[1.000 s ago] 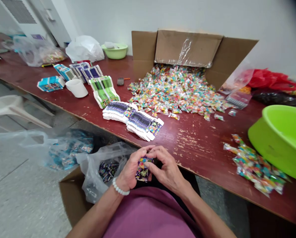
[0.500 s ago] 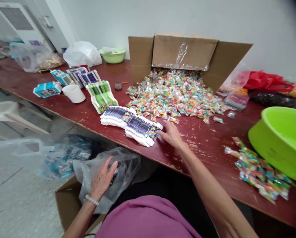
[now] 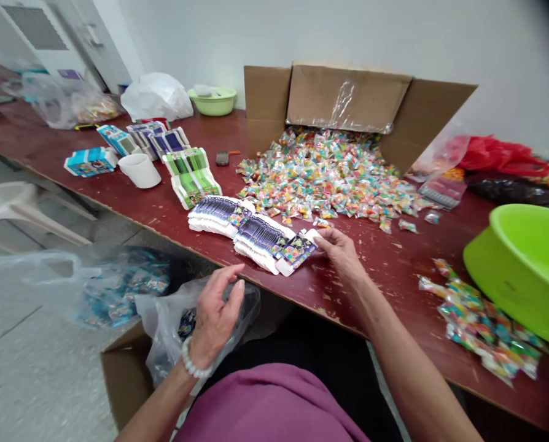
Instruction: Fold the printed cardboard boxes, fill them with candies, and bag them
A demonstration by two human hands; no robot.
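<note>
My right hand (image 3: 341, 255) pinches the end of a flat purple box blank (image 3: 298, 252) and lifts it off the near stack of purple blanks (image 3: 260, 236) on the red table (image 3: 376, 270). My left hand (image 3: 215, 319) hovers empty, fingers apart, above a clear plastic bag (image 3: 177, 328) that holds folded purple boxes inside a cardboard carton (image 3: 124, 374) on the floor. A second purple stack (image 3: 214, 215) lies just left of the first. A large pile of wrapped candies (image 3: 330, 175) spills from an open cardboard box (image 3: 348, 104) behind the stacks.
Green blanks (image 3: 191, 175), a white cup (image 3: 140, 170) and blue and purple blanks (image 3: 118, 144) lie to the left. A green basin (image 3: 525, 270) and a small candy pile (image 3: 475, 313) sit at right. A bag of blue boxes (image 3: 118, 288) and a white chair (image 3: 11, 205) stand on the floor.
My left hand dropped the folded purple box into the bag and came out empty. My right hand reached to the near stack and took hold of one blank.
</note>
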